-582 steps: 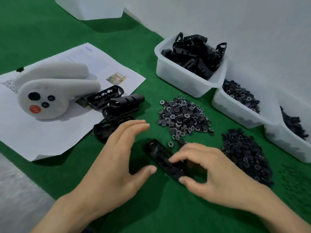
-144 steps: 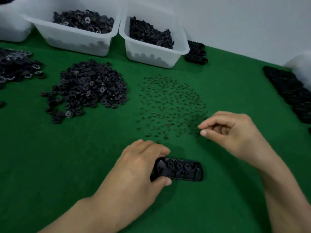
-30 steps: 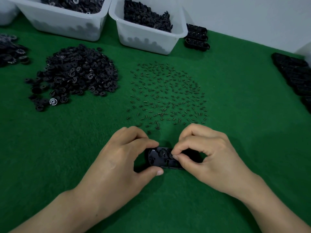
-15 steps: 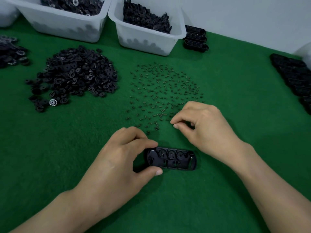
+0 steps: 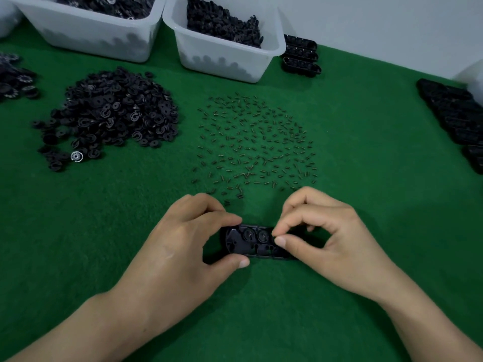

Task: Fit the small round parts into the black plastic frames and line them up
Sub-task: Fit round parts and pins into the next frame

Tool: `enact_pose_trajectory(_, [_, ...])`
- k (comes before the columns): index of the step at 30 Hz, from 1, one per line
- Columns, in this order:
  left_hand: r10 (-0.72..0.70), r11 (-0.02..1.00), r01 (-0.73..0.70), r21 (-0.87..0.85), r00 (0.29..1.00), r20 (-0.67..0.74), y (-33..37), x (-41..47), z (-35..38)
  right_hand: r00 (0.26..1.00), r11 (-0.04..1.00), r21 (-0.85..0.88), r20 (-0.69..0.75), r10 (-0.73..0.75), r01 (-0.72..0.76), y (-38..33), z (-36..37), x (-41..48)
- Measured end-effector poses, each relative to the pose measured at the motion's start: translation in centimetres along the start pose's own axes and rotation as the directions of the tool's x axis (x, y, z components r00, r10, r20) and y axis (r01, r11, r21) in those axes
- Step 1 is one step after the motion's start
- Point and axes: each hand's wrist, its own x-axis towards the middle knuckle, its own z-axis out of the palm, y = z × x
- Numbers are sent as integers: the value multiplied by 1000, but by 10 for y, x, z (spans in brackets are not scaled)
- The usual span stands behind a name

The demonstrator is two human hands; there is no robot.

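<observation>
A: What lies at the left of the counter?
B: A heap of round parts, dark discs.
A: And the hands?
B: The left hand grips the left end of the black frame, forefinger on the far edge, thumb on the near one. The frame lies flat near the counter's front, with two discs seated in it.
A: The right hand?
B: Thumb and forefinger are pinched together over the frame's middle; whether they hold anything, I cannot tell. At the far right lies a row of frames.
</observation>
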Motion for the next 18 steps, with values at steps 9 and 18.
enact_pose_trajectory(9, [1,1000,-1,1,1000,-8,0,-1,0,997,996,-70,-48,-60,56,5,5,-4])
enact_pose_trajectory(18, [0,1000,0,6,1000,0,0,-1,0,990,988,-107,-74,-123,115,5,-1,-5])
